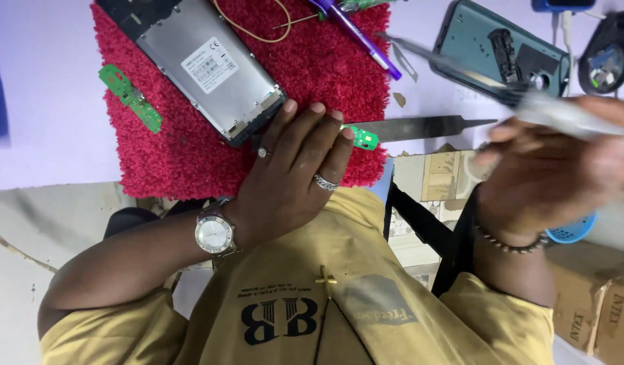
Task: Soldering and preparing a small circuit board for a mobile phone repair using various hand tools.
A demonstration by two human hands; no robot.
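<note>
Red fuzzy mat lies under my left hand, fingers flat and close together, holding nothing, tips touching the opened silver phone, a small green board just right of them, while my blurred right hand grips a metal tool.

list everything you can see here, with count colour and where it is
mat: 1, red, on the pale table
opened phone: 1, silver, on the mat
long circuit board: 1, green, mat's left edge
small circuit board: 1, green, at the left fingertips
flat metal file: 1, grey, right of the mat
pen: 1, purple, mat's top edge
phone back cover: 1, teal, top right
metal tool: 1, grey, blurred, in the right hand
left hand: flat on the mat, rings, watch
right hand: closed on the tool, bead bracelet
</note>
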